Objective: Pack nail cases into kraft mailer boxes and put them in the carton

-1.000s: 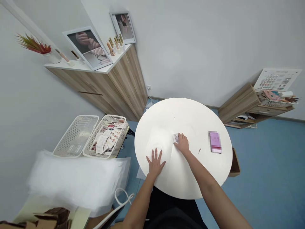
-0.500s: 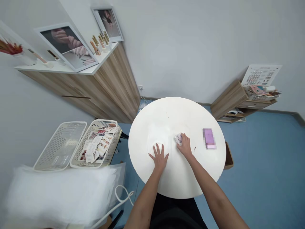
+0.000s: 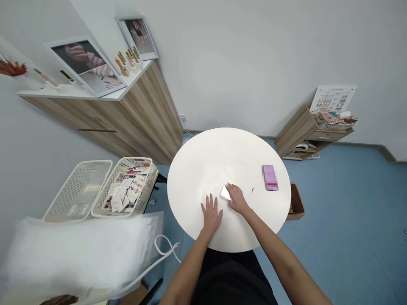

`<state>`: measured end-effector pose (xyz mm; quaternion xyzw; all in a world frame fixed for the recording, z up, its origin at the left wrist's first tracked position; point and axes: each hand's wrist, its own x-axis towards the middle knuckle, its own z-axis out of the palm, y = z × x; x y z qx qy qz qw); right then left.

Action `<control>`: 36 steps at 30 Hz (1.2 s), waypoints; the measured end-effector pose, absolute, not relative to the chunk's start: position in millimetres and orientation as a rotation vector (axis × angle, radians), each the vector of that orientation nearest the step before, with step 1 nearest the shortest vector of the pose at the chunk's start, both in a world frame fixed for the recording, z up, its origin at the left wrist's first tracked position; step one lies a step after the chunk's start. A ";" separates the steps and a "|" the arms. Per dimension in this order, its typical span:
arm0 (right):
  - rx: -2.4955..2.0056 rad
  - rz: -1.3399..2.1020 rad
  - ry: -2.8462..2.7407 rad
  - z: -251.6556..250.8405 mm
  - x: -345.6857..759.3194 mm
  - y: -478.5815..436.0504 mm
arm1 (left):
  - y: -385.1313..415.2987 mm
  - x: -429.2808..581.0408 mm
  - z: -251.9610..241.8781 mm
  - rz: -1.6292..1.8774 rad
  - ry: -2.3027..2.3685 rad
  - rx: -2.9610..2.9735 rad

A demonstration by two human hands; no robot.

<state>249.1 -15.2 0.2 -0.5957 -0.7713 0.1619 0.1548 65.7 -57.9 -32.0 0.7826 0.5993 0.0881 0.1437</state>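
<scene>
This room looks like a small nail studio. On the left, a long wood-veneer cabinet (image 3: 140,114) with a white top carries a large white-framed photograph of manicured hands (image 3: 84,63), with a second framed hand picture (image 3: 136,36) beyond it and a row of small tan-and-gold display pieces (image 3: 127,61). A white plastic lattice basket (image 3: 125,188) near the left is packed with printed nail-design cards. At the far right, a patterned chart of nail samples (image 3: 333,98) sits above a low wooden shelf unit (image 3: 295,131). A round white table (image 3: 190,178) stands mid-room.
</scene>
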 end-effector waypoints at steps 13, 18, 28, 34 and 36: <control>-1.600 0.652 -2.536 -22.0 210.6 -46.9 | -112.0 -3.0 -24.7 0.079 1.357 2.479; -1.675 0.435 -2.339 -17.6 213.5 -86.2 | -95.5 8.4 -15.7 0.058 1.354 2.587; -1.830 0.461 -2.365 -29.8 219.8 -149.2 | -99.7 7.8 -30.1 0.139 1.246 2.553; -1.835 0.398 -2.424 -22.7 217.9 -160.0 | -123.5 0.4 -31.4 0.250 1.145 2.455; -1.852 0.453 -2.372 -19.9 222.3 -162.4 | -127.9 1.5 -25.1 0.291 1.154 2.385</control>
